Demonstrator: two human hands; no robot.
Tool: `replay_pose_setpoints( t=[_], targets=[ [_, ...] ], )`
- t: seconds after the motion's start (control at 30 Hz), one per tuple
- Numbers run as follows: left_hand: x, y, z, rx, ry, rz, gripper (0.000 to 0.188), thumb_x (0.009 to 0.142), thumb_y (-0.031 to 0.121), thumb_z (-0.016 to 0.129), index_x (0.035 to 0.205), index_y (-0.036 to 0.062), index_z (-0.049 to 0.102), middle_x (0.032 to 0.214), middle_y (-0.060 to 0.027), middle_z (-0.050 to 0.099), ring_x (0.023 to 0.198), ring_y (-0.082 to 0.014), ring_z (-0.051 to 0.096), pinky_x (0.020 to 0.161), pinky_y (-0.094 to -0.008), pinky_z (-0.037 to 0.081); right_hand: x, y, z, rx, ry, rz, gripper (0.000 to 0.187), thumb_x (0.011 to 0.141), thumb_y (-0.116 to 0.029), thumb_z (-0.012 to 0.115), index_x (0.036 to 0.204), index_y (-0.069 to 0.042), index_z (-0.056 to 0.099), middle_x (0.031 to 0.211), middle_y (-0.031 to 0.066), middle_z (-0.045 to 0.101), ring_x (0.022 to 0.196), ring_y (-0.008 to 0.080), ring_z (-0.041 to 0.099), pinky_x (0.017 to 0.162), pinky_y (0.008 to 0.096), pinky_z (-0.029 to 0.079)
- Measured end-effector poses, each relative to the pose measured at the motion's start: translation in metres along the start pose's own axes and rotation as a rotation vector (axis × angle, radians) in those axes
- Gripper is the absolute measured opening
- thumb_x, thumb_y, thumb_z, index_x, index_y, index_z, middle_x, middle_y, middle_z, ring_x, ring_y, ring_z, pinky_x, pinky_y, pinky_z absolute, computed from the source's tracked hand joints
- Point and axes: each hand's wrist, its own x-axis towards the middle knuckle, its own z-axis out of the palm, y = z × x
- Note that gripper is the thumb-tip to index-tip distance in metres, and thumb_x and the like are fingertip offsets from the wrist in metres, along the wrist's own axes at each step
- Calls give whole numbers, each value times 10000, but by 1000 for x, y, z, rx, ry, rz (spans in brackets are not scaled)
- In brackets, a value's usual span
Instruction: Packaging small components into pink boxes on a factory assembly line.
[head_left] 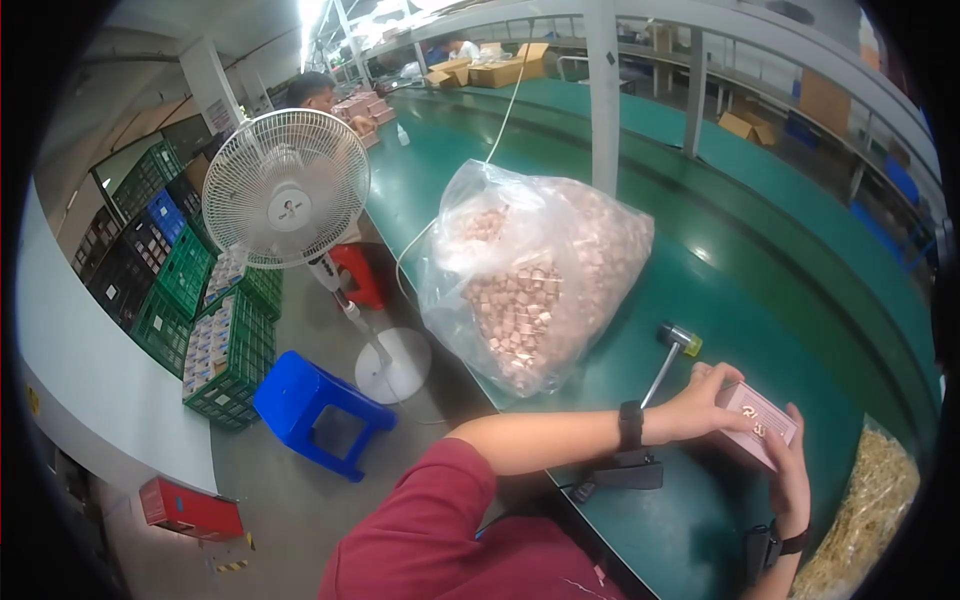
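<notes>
Two hands closed on one small pink box [762, 424] at the right end of the green bench [700, 290]. The left hand [706, 404] came across from the left, its wrist wearing a black band, with fingers curled over the box's upper-left end and top face. The right hand [790, 478] rose from below, also banded at the wrist, and cupped the box's lower-right end. So the box sat between the two palms, held a little above or resting on the bench; which one I could not tell. Its long axis ran from upper left to lower right, roughly in line with the gap between the hands. Both hands touched it, neither nearer than the other.

Just beyond the left hand lay a small hammer [672, 357], its head pointing away and its handle running back toward the left wrist, near but apart from the box. Farther left on the bench sat a big clear bag [530, 275] packed with small pink pieces. At the lower right edge stood a heap of pale straw-like filler [872, 520], just beside the right forearm. On the floor to the left were a white fan [288, 190], a blue stool [315, 408] and green crates [225, 350]. Other people worked far up the bench.
</notes>
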Motion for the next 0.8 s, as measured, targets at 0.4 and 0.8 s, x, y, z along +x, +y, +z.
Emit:
replay_pose_setpoints(
  t=[0.4,0.8],
  targets=[
    [0,4,-14,-156,-66,-154,887,650,403,812,1328,74,345,1203,-172,333,1133,-286,369,990,-359,338,-2,-4,20,427,-199,82,910,749,-295,722,1444,-73,177,1293,187,423,1202,283,457,1035,368,365],
    [14,-13,-29,77,-110,249,993,591,360,836,1366,85,280,1173,-152,327,1131,-277,344,1009,-379,305,12,27,33,345,-109,-205,1111,599,-401,779,1447,-85,134,1247,180,445,1187,297,468,1038,395,345]
  ],
)
